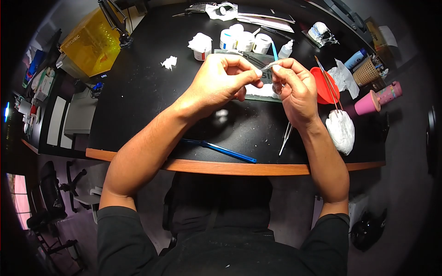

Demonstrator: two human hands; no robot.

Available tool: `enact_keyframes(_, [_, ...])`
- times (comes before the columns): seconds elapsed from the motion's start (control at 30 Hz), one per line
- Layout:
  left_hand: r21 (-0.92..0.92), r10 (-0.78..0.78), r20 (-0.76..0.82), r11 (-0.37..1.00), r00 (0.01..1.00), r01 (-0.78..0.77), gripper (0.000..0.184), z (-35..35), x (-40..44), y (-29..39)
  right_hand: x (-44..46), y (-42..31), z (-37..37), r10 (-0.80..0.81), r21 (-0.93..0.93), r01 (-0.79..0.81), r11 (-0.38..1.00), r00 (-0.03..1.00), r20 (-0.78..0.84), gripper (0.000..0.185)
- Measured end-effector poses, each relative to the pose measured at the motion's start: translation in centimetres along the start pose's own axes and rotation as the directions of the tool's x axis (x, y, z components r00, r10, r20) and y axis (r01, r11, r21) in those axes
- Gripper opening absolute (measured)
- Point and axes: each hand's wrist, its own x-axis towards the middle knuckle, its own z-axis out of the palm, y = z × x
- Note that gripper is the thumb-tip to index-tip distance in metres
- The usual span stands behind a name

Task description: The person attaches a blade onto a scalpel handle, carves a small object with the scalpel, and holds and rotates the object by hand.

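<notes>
Above the desk, my left hand (225, 79) is closed, thumb and forefinger pinched together. What sits at its fingertips is too small to make out. Facing it, my right hand (296, 87) is closed on a thin greyish tool (268, 67) whose tip reaches my left fingertips. A slim blue stick (274, 49) rises just behind the right fingers; whether that hand holds it I cannot tell. Under both hands lies a glass slab (264, 98), partly hidden, with white tissue or powder on it. A thin white-and-metal instrument (285, 139) rests below my right hand.
White jars (245, 42) and a dropper bottle (285, 49) stand behind my hands. At right are a red dish (321, 83), brushes (328, 83), a white tissue wad (340, 132) and a pink cup (368, 103). A blue-handled tool (225, 151) lies near the front edge.
</notes>
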Motion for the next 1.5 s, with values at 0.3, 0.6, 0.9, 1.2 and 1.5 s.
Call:
enact_keyframes(0.3, [0.017, 0.007, -0.002, 1.0, 1.0, -0.007, 0.022, 0.1, -0.1, 0.0, 0.0, 0.0, 0.0, -0.008, -0.004, 0.008, 1.0, 1.0, 0.007, 0.009])
enact_keyframes(0.6, [0.011, -0.002, 0.019, 1.0, 1.0, 0.002, 0.023, 0.0, -0.1, 0.1, -0.2, -0.1, 0.3, -0.016, -0.026, 0.016, 1.0, 1.0, -0.004, 0.008])
enact_keyframes(0.9, [0.112, -0.016, -0.036, 0.993, 0.999, 0.02, 0.027, 0.7, -0.1, 0.1, -0.2, -0.1, 0.3, -0.016, -0.055, 0.016, 0.998, 1.0, -0.002, 0.007])
enact_keyframes(1.2, [0.182, 0.032, -0.07, 0.983, 0.997, -0.018, 0.03, 0.6, 0.1, -0.5, -0.3, -0.1, 0.4, -0.016, -0.075, 0.015, 0.997, 1.0, -0.004, 0.008])
enact_keyframes(1.5, [0.22, 0.089, -0.075, 0.973, 0.993, -0.071, 0.024, 0.5, 0.0, -0.7, -0.4, 0.0, 0.5, -0.009, -0.097, 0.01, 0.995, 1.0, 0.015, 0.009])
